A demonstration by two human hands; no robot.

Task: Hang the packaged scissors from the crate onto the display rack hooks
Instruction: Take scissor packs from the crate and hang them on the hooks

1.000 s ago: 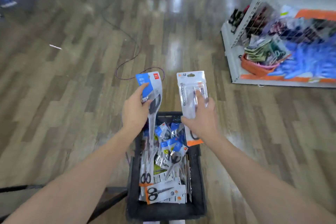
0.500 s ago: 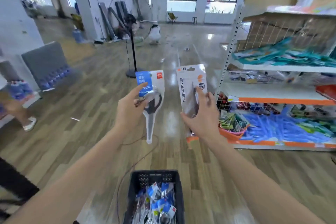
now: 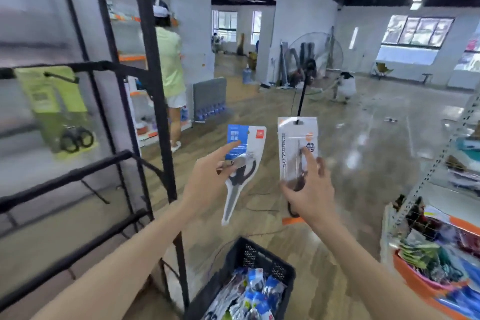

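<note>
Left hand (image 3: 207,184) pinches the blue-carded scissors (image 3: 241,163), right hand (image 3: 309,189) grips the clear pack (image 3: 297,150) — both held above the crate (image 3: 259,262). The display rack (image 3: 153,86) stands left — best to line each hang-hole squarely onto a hook (image 3: 61,76).

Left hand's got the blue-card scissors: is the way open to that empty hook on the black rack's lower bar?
Probably yes. The left hand holds the blue-card scissors right of the rack's upright; nothing visible lies between them and the bare hook. It looks a fair reach leftward.
</note>
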